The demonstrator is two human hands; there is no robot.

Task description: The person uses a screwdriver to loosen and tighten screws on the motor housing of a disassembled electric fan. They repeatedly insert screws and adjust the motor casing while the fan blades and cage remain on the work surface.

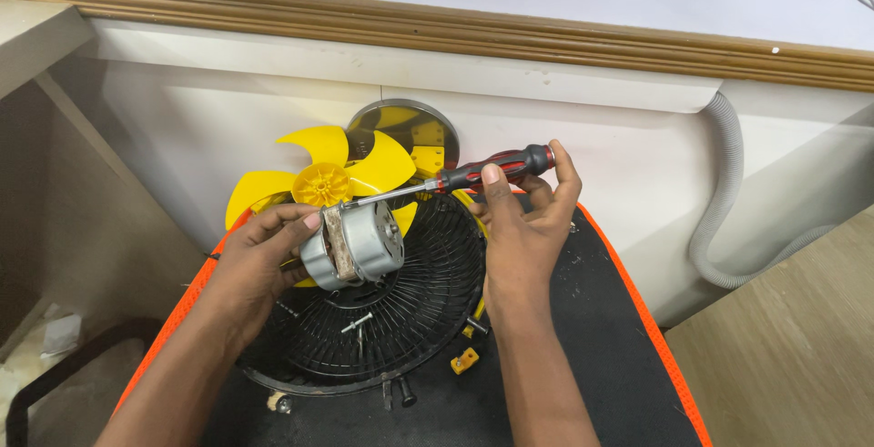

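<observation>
Gripping the grey metal fan motor point(353, 242) from its left side, the left hand point(264, 251) holds it clenched just above the black round wire fan guard point(401, 320), with the yellow plastic fan blade point(323, 178) still mounted behind it. The right hand point(523, 215) is closed around the red-and-black handle of a screwdriver point(464, 177), whose steel shaft slants down left so that the tip meets the motor's top edge. To do this well, I judge the tip should sit squarely in the screw head, the shaft in line with the screw, and the left hand should brace the motor against turning. Loose screws point(358, 322) lie on the guard, and a small yellow plastic clip point(464, 360) rests just beside its rim.

Everything sits on a black work mat with an orange border point(628, 338). Behind it runs a white wall ledge under brown wooden moulding point(510, 42), and a grey corrugated hose point(724, 201) curves down at the right towards pale wood flooring.
</observation>
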